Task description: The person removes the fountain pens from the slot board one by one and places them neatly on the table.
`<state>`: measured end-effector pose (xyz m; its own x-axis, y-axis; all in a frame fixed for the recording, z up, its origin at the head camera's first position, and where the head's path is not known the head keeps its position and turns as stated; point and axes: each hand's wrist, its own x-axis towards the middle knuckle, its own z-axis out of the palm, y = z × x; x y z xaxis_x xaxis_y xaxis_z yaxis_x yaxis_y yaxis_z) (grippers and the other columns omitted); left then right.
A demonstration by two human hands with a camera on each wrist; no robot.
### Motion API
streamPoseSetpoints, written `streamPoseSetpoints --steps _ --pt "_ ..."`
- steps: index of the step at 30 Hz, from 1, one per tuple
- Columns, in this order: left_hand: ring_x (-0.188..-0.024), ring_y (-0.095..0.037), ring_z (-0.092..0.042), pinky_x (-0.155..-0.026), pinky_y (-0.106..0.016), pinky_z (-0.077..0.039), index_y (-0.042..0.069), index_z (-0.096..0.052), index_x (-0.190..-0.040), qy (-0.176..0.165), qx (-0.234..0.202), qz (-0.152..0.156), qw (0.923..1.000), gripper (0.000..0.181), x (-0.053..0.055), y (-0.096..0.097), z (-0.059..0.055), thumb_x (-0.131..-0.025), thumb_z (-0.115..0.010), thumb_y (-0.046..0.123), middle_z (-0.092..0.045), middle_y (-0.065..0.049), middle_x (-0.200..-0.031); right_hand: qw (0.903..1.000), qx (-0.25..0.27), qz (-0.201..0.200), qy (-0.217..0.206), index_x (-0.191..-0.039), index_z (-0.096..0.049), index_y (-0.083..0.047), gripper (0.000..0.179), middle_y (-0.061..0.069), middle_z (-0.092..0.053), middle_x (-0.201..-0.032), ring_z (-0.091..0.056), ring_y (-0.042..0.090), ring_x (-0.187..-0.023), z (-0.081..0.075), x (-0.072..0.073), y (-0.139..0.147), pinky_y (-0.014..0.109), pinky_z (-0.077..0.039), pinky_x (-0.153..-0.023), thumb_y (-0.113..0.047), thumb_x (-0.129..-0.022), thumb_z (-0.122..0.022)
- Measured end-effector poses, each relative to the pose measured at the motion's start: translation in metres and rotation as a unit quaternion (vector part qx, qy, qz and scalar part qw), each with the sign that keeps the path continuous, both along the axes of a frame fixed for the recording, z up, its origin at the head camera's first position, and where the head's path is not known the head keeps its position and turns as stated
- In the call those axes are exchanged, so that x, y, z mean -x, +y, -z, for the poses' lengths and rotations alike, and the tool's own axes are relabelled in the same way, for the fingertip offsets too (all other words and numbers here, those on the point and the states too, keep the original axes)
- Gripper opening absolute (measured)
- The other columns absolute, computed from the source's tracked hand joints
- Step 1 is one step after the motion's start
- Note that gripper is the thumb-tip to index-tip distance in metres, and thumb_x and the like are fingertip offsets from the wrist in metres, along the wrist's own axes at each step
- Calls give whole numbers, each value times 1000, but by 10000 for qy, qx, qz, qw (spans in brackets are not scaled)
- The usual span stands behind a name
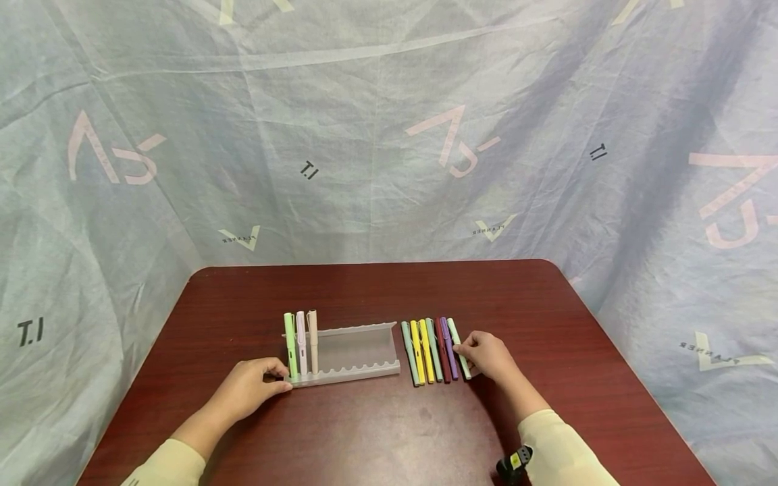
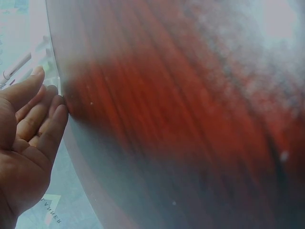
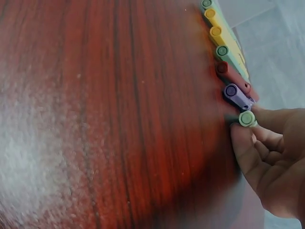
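A clear pen tray (image 1: 358,347) with scalloped edges lies left of the table's middle. Three pens rest across its left end: a bright green pen (image 1: 290,344), a pale lilac pen (image 1: 300,344) and a beige pen (image 1: 313,341). My left hand (image 1: 246,388) holds the tray's near left corner between thumb and fingers. On the right, my right hand (image 1: 489,354) pinches a pale green pen (image 3: 247,118), the rightmost of a row on the table. Just left of it lies a purple pen (image 3: 232,90), then a dark red pen (image 1: 446,358).
Further left in the row are a grey-green pen (image 1: 432,351), two yellow pens (image 1: 422,358) and another grey-green pen (image 1: 410,354), close to the tray's right end. A small black device (image 1: 515,464) is by the right sleeve. Printed cloth (image 1: 365,135) hangs behind the table.
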<state>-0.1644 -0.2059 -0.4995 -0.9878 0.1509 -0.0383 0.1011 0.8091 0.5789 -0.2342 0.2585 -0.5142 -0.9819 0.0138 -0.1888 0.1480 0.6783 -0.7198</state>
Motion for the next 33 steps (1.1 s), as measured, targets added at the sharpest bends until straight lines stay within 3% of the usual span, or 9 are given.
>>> streamPoseSetpoints --steps 26,33 --pt "-80 -8 -56 -74 -32 -48 26 -68 -86 10 23 -19 10000 12 1 0 -1 -82 -79 27 -65 12 -85 9996 247 -105 -114 -93 -60 -4 20 10 -59 -78 -59 19 -64 3 3 1 33 -56 -55 -23 -95 -65" --pt "-79 -7 -56 -74 -32 -48 26 -68 -87 -15 30 -38 10000 12 1 0 2 -82 -79 27 -65 12 -85 9997 231 -74 -80 -92 -61 -5 25 10 -60 -76 -60 19 -63 5 2 2 32 -56 -55 -29 -96 -65"
